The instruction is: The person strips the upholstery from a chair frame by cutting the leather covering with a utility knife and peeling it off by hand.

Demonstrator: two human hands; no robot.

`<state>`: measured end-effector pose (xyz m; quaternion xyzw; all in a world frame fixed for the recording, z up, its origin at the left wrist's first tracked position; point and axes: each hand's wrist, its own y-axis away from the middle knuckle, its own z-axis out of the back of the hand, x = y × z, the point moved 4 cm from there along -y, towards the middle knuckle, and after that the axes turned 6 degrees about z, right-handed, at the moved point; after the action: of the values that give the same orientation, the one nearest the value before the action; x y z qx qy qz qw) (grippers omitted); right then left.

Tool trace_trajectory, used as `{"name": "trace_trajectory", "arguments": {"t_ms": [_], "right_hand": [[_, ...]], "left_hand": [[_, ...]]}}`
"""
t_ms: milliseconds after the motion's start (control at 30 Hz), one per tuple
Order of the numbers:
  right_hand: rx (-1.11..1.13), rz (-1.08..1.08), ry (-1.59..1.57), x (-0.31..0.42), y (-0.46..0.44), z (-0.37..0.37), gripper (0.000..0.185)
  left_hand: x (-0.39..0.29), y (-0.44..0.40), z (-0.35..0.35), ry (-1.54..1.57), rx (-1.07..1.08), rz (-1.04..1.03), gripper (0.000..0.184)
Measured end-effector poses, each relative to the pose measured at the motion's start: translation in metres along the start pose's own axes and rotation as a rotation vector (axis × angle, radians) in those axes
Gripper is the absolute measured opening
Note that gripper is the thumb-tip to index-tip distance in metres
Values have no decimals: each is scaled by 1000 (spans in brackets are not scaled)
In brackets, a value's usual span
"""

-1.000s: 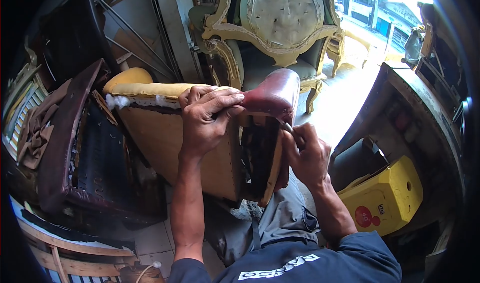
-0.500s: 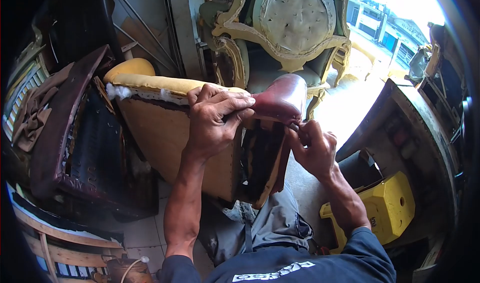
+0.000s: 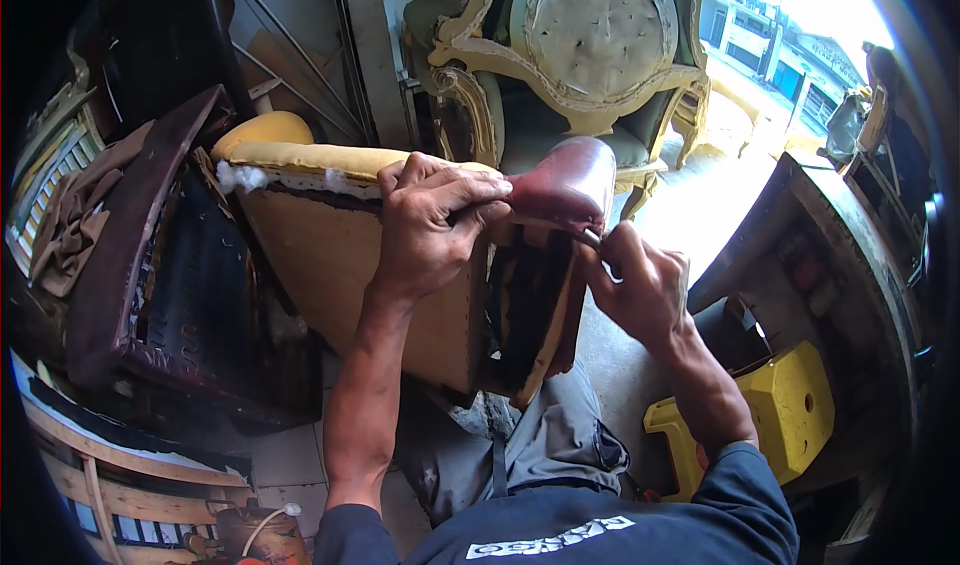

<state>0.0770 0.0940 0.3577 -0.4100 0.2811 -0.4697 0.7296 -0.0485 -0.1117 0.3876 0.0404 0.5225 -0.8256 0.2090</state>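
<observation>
A furniture piece with a bare tan panel (image 3: pixel 330 265) and a yellow padded edge (image 3: pixel 330 162) leans over my lap. At its right end, maroon leather (image 3: pixel 570 190) covers the rounded arm. My left hand (image 3: pixel 435 220) is closed, thumb and fingers pinching the leather's edge where it meets the yellow padding. Under the arm's front, my right hand (image 3: pixel 640 280) is closed around a small metal tool (image 3: pixel 592 237), whose end touches the leather's lower edge. Most of this tool is hidden in my fingers. Below lies a dark open cavity (image 3: pixel 525 305) in the frame.
A carved cream chair (image 3: pixel 600 40) with tufted backing stands behind. To the left leans a dark maroon furniture frame (image 3: pixel 170 265) with brown cloth (image 3: pixel 75 220) over it. A yellow plastic stool (image 3: pixel 785 415) lies at right, beside a large dark panel (image 3: pixel 840 265). White stuffing (image 3: pixel 240 177) pokes out.
My right hand has shifted slightly right and tilted, so more of the metal tool shows. My left hand keeps its pinch in nearly the same place.
</observation>
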Motion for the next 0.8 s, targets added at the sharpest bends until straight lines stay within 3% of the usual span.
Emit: {"name": "trace_trajectory", "arguments": {"t_ms": [133,267,333,400,533,733,800], "right_hand": [[126,93,5,-15,-6,2,20],[348,-8,-369,-38,-34,13,33],[423,-22,-352,-36,-30,12,22],[247,-6,-183,-23,-22,13,23],[120,-15,36,-1,-10,18,24],[11,32,32,-3,1,6,25],[62,-65,-70,-3,-1,9,25]], "left_hand": [[0,5,-1,0,-28,9,19],[1,4,1,-26,-23,2,21],[2,6,1,-23,-22,11,22],[6,3,-1,4,-40,-1,22],[8,4,0,26,-39,5,22],[6,5,1,0,-51,-12,22],[7,6,2,-1,-60,-14,23]]}}
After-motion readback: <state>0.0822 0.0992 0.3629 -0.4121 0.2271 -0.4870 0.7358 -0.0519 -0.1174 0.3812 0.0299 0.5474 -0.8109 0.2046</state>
